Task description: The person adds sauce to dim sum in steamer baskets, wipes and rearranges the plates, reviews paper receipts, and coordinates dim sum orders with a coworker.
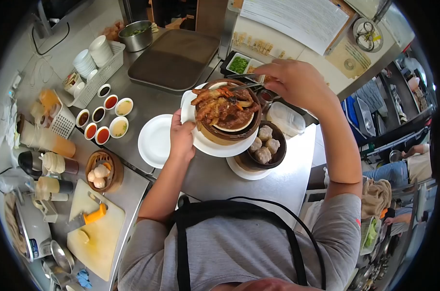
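My left hand (182, 138) grips the rim of a white plate (219, 149), thumb on top. On that plate stands a bamboo steamer (253, 127) holding a bowl of brown braised chicken feet (225, 110), piled above the bowl's rim. My right hand (297, 82) is closed on metal tongs (251, 86), whose tips reach over the chicken feet; whether they pinch anything is hard to see. Just right of the plate, a second bamboo steamer (282, 157) holds several pleated dumplings (264, 145) and rests on another white plate (249, 173).
A white plate (152, 141) lies left of my left hand. Several sauce cups (118, 127) stand near a white basket (103, 68). A third steamer (116, 179) holds pale dumplings. A knife (95, 213) lies on a cutting board (108, 242). A brown tray (174, 58) is behind.
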